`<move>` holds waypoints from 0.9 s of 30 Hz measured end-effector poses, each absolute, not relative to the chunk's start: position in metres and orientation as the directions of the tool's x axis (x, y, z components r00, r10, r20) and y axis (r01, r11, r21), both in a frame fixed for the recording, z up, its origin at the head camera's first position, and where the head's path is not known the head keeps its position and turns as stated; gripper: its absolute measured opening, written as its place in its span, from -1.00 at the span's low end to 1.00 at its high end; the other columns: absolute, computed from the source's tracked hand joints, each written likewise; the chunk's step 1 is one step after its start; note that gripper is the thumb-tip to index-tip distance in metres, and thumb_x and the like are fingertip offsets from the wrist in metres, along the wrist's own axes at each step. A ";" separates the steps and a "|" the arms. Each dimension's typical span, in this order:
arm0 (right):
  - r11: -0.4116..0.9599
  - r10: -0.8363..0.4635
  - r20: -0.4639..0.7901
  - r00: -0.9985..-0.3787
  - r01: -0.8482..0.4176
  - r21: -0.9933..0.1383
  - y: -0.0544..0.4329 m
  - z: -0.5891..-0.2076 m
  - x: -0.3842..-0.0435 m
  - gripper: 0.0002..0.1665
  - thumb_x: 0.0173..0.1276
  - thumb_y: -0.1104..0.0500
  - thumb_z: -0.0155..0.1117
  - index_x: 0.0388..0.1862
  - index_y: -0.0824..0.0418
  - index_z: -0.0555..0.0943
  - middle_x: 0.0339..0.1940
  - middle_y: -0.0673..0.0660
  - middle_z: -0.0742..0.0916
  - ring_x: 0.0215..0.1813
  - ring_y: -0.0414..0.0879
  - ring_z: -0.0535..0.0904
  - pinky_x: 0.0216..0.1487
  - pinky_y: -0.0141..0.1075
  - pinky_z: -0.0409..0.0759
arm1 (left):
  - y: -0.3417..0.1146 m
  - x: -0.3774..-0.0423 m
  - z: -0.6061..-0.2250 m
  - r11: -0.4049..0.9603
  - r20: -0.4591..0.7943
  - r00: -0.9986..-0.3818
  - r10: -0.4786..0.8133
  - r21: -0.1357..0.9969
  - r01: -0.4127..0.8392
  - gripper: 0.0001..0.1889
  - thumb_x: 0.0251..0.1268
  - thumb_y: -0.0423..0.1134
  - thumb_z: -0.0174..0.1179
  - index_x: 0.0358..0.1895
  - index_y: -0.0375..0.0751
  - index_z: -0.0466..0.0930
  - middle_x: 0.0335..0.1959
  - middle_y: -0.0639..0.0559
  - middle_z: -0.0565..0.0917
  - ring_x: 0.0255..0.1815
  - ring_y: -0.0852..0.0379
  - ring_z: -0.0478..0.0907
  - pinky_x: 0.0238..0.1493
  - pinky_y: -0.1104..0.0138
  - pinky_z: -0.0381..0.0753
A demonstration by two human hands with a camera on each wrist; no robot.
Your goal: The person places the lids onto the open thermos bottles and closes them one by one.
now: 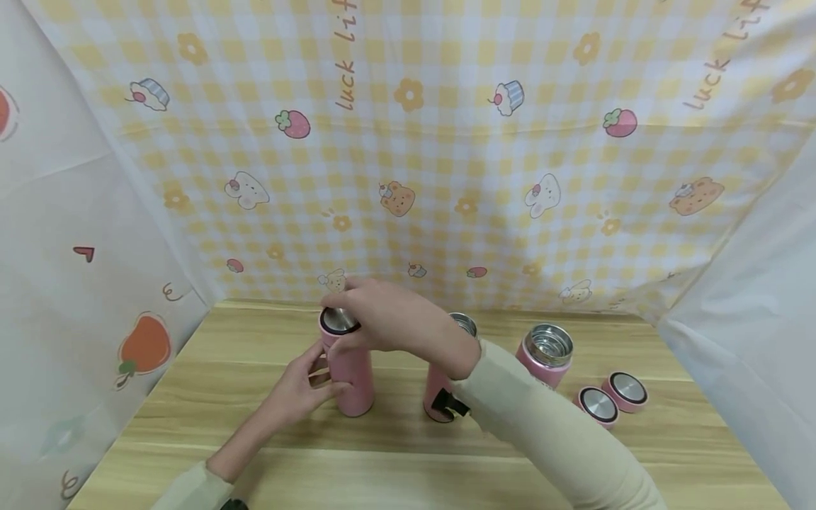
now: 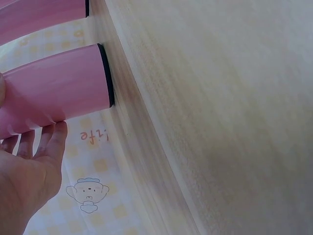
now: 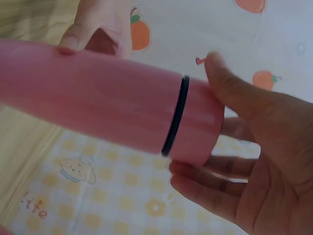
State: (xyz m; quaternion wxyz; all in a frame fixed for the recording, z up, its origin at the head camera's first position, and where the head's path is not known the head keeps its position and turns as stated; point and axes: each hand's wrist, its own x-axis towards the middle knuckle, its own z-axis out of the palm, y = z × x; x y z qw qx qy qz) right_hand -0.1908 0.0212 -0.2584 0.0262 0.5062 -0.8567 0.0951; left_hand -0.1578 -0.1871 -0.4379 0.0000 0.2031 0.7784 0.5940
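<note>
A pink thermos bottle (image 1: 353,386) stands upright on the left part of the table, its steel-topped lid (image 3: 198,122) in place. My left hand (image 1: 299,388) holds the bottle's body from the left, thumb on the near side and fingers on the far side. From above, my right hand (image 1: 389,315) grips the lid, thumb and fingers spread around its rim. A dark ring shows between lid and body in the right wrist view. Beside it, partly hidden by my right arm, stands a second pink thermos (image 1: 436,386) with an uncovered steel mouth.
A third pink thermos (image 1: 542,368), also uncovered, stands farther right behind my right forearm. Two pink lids, a nearer one (image 1: 598,405) and a farther one (image 1: 627,389), lie steel side up at the right. A checked cloth (image 1: 440,156) hangs behind the wooden table (image 1: 344,471).
</note>
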 end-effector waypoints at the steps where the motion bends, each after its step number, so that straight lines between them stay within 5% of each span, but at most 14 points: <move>1: 0.449 -0.871 0.139 -0.472 -0.878 -0.163 0.023 -0.258 -0.193 -0.34 0.21 -0.16 0.54 0.21 0.10 0.63 -0.13 -0.01 0.60 -0.17 -0.20 0.50 -0.21 -0.46 0.51 | -0.187 -0.158 -0.438 0.212 0.242 -0.917 0.318 0.924 0.318 -0.20 0.22 -0.42 0.45 0.50 -0.18 0.26 0.40 -0.28 0.39 0.28 -0.30 0.47 0.16 0.21 0.60; 8: 0.280 -0.943 0.104 -0.316 -0.923 -0.263 0.032 -0.253 -0.203 -0.38 0.36 0.21 0.47 0.38 0.15 0.55 0.31 0.13 0.56 0.27 -0.09 0.48 0.18 -0.45 0.45 | -0.187 -0.157 -0.437 0.210 0.246 -0.917 0.314 0.924 0.319 -0.22 0.22 -0.40 0.45 0.48 -0.22 0.27 0.29 -0.29 0.47 0.25 -0.30 0.50 0.17 0.19 0.59; 11: 0.245 -0.956 0.089 -0.280 -0.926 -0.286 0.033 -0.253 -0.205 -0.41 0.38 0.32 0.41 0.38 0.17 0.55 0.32 0.12 0.57 0.29 -0.08 0.49 0.19 -0.45 0.46 | -0.187 -0.157 -0.437 0.205 0.238 -0.919 0.313 0.928 0.311 -0.19 0.22 -0.39 0.45 0.51 -0.22 0.23 0.30 -0.27 0.47 0.25 -0.30 0.50 0.17 0.19 0.59; 27: 0.324 -0.933 0.056 -0.355 -0.898 -0.298 0.027 -0.252 -0.201 -0.42 0.36 0.40 0.38 0.36 0.17 0.57 0.25 0.10 0.60 0.17 -0.14 0.53 0.12 -0.46 0.48 | -0.187 -0.157 -0.436 0.199 0.252 -0.915 0.316 0.925 0.324 -0.20 0.22 -0.39 0.46 0.50 -0.20 0.25 0.35 -0.25 0.44 0.26 -0.29 0.49 0.16 0.20 0.60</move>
